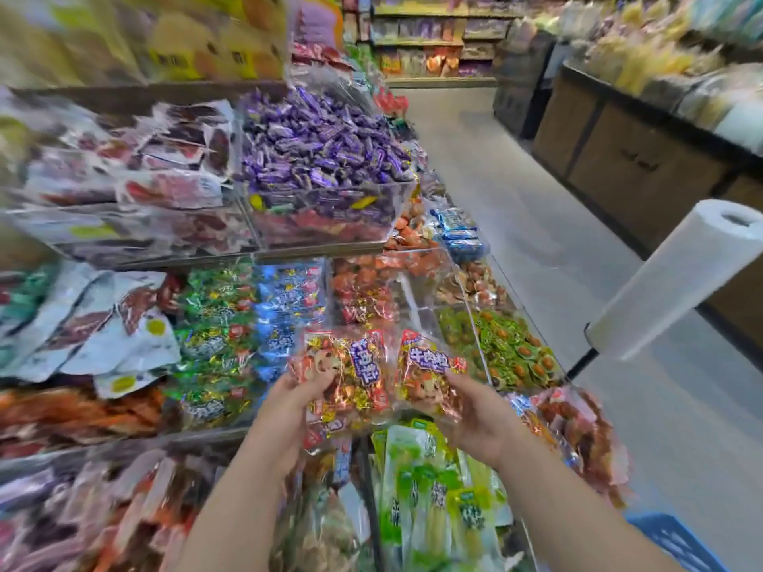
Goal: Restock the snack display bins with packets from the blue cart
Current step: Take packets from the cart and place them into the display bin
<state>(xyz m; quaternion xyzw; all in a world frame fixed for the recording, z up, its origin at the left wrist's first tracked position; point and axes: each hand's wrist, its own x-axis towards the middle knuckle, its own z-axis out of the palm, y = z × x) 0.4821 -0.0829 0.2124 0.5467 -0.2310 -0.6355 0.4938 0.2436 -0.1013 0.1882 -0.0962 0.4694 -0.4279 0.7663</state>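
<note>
Head view, nearest: a blue plastic cart point(677, 538) shows only a corner at the bottom right edge; tall green-and-yellow pouches point(429, 489) stand just under the hands.
Left hand point(285, 410): fingers curl round a red-and-gold snack packet point(347, 377) with a purple label.
Right hand point(479, 419): clasps a second red-and-gold packet point(429, 377), edge to edge with the first.
Packets' place: both are held up over the front of the clear acrylic display bins point(466, 291).
Bins: green foil packets point(214, 336), blue foil packets point(289, 307) and red packets point(363, 291) lie side by side; a heap of purple-wrapped sweets point(322, 146) sits one tier up.
Right side: a white roll of plastic bags point(669, 282) tilts on a black stand.
Room: a pale grey floor point(516, 179) runs down the aisle beside a brown wood-fronted counter point(619, 158); the far stocked shelves point(433, 35) are blurred.
</note>
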